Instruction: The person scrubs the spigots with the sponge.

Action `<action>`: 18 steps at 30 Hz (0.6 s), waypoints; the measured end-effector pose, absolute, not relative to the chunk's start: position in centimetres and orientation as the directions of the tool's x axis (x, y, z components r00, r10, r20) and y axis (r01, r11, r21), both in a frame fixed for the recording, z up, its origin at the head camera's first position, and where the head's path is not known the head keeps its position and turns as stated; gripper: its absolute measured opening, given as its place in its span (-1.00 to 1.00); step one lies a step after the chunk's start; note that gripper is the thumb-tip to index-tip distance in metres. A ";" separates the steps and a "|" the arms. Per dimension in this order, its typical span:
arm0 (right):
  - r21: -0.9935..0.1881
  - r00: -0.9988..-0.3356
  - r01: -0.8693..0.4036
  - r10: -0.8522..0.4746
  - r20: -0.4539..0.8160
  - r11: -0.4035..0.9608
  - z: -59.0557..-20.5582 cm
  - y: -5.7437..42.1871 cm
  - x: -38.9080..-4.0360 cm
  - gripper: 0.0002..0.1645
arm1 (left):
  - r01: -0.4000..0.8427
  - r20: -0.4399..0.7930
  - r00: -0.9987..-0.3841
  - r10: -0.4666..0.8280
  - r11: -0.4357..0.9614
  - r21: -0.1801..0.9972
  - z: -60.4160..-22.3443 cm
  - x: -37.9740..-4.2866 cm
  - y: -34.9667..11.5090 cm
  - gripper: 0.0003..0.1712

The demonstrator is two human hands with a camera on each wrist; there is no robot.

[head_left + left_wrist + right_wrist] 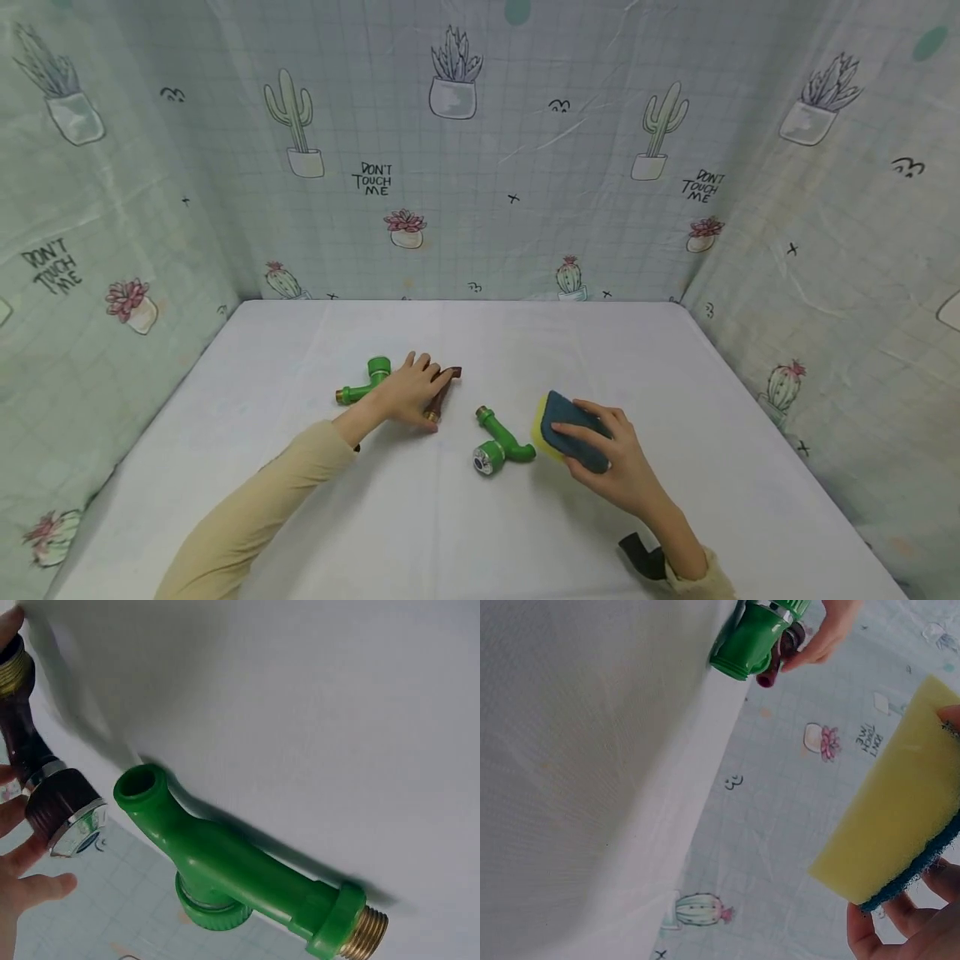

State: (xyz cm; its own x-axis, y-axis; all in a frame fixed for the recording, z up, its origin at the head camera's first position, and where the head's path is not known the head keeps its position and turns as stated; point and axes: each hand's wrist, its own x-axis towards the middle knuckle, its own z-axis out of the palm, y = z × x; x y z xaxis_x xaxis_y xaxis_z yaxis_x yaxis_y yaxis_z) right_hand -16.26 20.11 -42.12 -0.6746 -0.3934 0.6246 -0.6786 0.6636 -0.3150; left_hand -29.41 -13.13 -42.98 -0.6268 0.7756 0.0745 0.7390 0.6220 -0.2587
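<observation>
My left hand (408, 392) holds a dark brown tap (437, 407), thumb at its brass-threaded end and fingers along its other side. In the left wrist view the brown tap (22, 735) has a chrome-edged handle cap. Just left of that hand lies a green tap (358, 392), partly covered by the hand in the head view; its brass thread and spout show in the left wrist view. My right hand (622, 467) grips a yellow sponge (892, 795) with a dark blue scouring side (573, 427), raised over the table. Between the hands lies a second green tap (506, 442).
The white table (450, 533) runs back to a curtain (495, 150) printed with potted cacti, which also hangs along both sides. A black wrist device (643, 557) sits at my right wrist, beside the sleeve.
</observation>
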 end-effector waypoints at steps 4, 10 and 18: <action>-0.325 -0.688 -0.672 -0.398 0.607 0.665 -41.9 20.1 -16.2 -0.41 | 0.759 0.174 -0.598 0.782 0.623 -0.191 -43.1 -28.8 -12.9 0.07; -0.303 -0.669 -0.690 -0.419 0.614 0.658 -41.6 19.9 -16.3 -0.41 | 0.775 0.318 -0.610 0.726 0.630 0.046 -43.0 -27.8 -12.3 0.04; -0.281 -0.666 -0.695 -0.446 0.598 0.662 -41.1 19.4 -16.6 -0.43 | 0.633 0.323 -0.730 0.603 0.418 0.651 -42.0 -25.6 -10.8 0.00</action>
